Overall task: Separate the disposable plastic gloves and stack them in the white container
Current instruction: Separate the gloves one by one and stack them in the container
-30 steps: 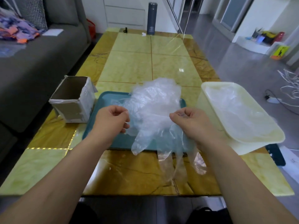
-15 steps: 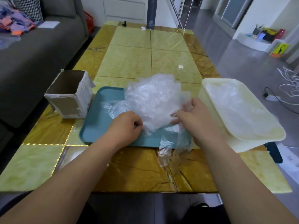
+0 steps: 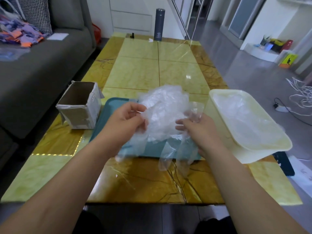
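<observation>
A crumpled heap of clear plastic gloves (image 3: 162,108) lies on a teal tray (image 3: 111,114) in the middle of the table. My left hand (image 3: 128,120) pinches the heap's left edge between thumb and fingers. My right hand (image 3: 199,127) grips plastic at the heap's right side, and clear glove fingers (image 3: 170,156) hang down from it over the tray's near edge. The white container (image 3: 263,146) stands to the right of the tray, tilted over the table edge, with clear gloves (image 3: 239,115) lying flat inside it.
An open cardboard box (image 3: 79,105) stands left of the tray. A grey flask (image 3: 159,24) is at the table's far end. The grey sofa (image 3: 33,68) runs along the left. White cords (image 3: 300,97) lie on the floor to the right.
Both hands have risen from the tray's near edge onto the heap. The left hand has moved up and right to the heap's left side, and the dangling glove has lifted with the right hand.
</observation>
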{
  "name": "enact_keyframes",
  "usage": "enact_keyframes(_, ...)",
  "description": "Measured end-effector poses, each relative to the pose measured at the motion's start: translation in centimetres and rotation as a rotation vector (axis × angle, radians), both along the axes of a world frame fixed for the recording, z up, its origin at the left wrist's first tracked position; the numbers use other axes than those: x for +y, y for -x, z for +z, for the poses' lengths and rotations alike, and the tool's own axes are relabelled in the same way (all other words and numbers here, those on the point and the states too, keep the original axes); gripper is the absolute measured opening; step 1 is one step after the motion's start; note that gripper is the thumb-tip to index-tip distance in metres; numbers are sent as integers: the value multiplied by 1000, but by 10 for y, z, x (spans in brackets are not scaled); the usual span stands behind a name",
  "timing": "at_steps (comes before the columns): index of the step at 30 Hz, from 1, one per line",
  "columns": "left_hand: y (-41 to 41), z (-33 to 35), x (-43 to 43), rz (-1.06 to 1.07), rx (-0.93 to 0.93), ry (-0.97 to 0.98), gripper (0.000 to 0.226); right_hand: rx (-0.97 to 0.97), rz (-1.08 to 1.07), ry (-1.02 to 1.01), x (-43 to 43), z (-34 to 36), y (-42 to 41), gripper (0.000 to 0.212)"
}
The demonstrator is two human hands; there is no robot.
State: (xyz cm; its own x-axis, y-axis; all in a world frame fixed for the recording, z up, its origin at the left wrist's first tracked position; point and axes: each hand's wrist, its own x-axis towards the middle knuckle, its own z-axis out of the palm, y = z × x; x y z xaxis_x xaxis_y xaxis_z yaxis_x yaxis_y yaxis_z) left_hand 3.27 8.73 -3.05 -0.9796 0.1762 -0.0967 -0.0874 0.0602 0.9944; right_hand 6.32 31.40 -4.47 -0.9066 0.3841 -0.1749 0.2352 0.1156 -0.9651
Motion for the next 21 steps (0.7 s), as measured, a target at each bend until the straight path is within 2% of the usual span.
enact_keyframes(3, -10, 11, 0, -113, -216, -249, 29, 6, 21, 92, 1, 0, 0, 21)
enact_keyframes(5, -13, 17, 1, -178, -296, -329, 32, -1, 62, 174, -1, 2, -1, 14)
enact_keyframes(7, -13, 17, 1, -228, -341, -296, 32, -16, 126, 232, -3, 3, -2, 13)
enact_keyframes(10, -13, 13, 1, -299, -349, -231, 55, -12, 182, 313, -3, 5, -2, 19)
enact_keyframes(14, -13, -1, 5, -252, -261, -232, 21, -48, 230, 442, -4, 1, 2, 20)
enact_keyframes(16, -12, -7, 9, -270, -272, -267, 16, -92, 245, 477, -4, -3, 4, 26)
enact_keyframes(19, -10, -7, 10, -301, -275, -266, 13, -107, 232, 548, -5, -5, 6, 47)
enact_keyframes(21, -9, -6, 9, -351, -261, -274, 16, -129, 220, 602, -3, -6, 8, 49)
